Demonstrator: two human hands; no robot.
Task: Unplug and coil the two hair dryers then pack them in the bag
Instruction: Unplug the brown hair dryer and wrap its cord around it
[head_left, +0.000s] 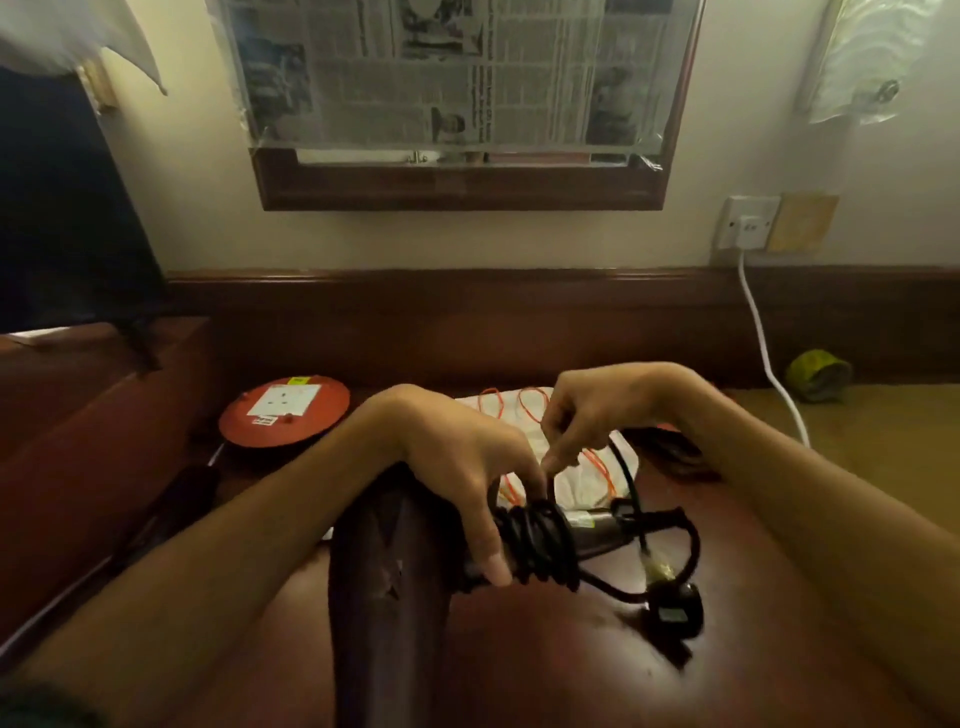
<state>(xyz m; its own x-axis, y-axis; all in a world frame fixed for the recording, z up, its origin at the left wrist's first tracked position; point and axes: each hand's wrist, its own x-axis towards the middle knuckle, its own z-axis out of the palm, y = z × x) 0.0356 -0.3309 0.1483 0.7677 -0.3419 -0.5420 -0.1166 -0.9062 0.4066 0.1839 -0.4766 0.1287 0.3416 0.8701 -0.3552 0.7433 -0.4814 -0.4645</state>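
In the head view, the left hand (457, 467) is curling its fingers and thumb around the handle of a dark hair dryer (395, 561), holding it low over the reddish-brown desk (753, 597) with the body pointing back toward the person. A black cord (540, 535) is sitting in several tight loops around the handle just beside the left thumb, and its loose end is trailing down to a black plug (675, 608) that is lying on the desk to the right. The right hand (608, 410) is hovering just above the loops with its fingers bent downward, the fingertips pinching at the cord near the left hand's fingers. Behind both hands a white bag (582, 478) with orange strings is lying flat on the desk, partly hidden by the wrists. To the left a round red cable reel (285, 410) with a white socket face is resting on the desk. On the wall at the right a white cable (763, 348) is hanging from a wall socket (748, 223), and a newspaper-covered mirror (462, 104) is hanging above the desk.
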